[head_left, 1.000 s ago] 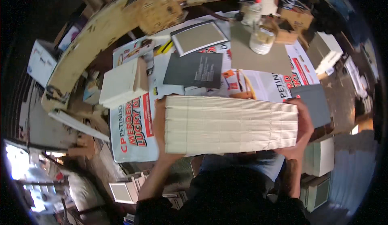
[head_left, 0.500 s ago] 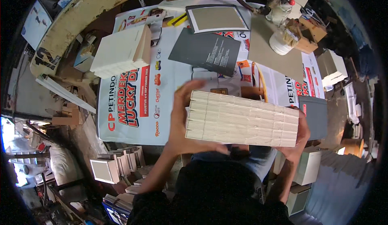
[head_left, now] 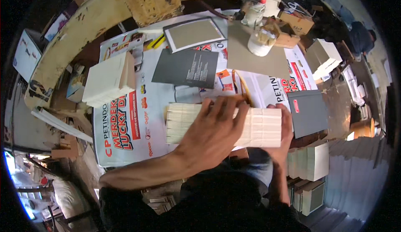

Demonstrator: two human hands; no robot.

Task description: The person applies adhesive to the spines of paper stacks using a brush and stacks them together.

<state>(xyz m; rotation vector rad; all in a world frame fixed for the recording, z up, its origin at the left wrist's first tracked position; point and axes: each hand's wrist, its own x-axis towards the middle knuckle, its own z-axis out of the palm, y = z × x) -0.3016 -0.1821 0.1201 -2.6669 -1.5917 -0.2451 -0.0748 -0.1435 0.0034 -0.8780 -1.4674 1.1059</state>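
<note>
A thick book block (head_left: 265,127) of cream paper sections is held level before me, its ridged spine side facing up with stitching showing. My right hand (head_left: 285,132) grips its right end, the fingers partly hidden behind the paper. Across the middle of the spine lies my left hand (head_left: 215,125), fingers spread and bent toward the far edge. Beyond the block, a dark grey printed sheet (head_left: 184,68) lies on the poster-covered table (head_left: 161,107). A dark grey cover (head_left: 309,117) rests just right of my right hand.
Another thick paper block (head_left: 104,81) stands at the table's left. Farther back are a dark-bordered panel (head_left: 196,34), a grey-brown board (head_left: 246,54) and a white pot (head_left: 260,45) beside a wooden box (head_left: 286,38). More blocks (head_left: 316,163) are stacked low at the right.
My left hand has gone from holding the block's left end to lying across its spine. The block is lower in front of me and more level. The view has shifted.
</note>
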